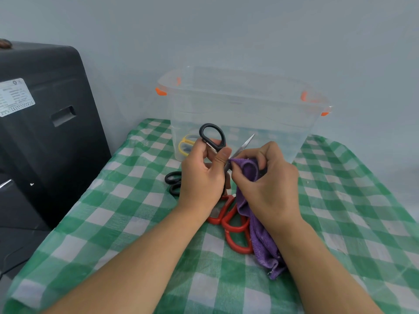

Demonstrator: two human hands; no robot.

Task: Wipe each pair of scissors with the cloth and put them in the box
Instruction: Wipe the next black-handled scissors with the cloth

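Nearest, two bare forearms reach in from six o'clock over a table under a green-and-white checked cloth (118,200). Between them, the loose end of a purple cloth (263,241) hangs down to the table, lying over the handles of red scissors (235,225).

A little farther, the right hand (269,184) has its fingers curled round the upper fold of that purple cloth, pinching it against a metal blade. The left hand (201,177), just at nine o'clock of the right, grips the black-handled scissors (213,137), one handle loop sticking up past the fingers, the blade tip pointing toward one o'clock.

Another black pair (173,182) lies flat at nine o'clock of the left hand.

Beyond, at twelve o'clock, stands a clear box (244,105) with orange clips; yellow-handled scissors (187,143) lie inside. A dark case (45,123) stands at ten o'clock.
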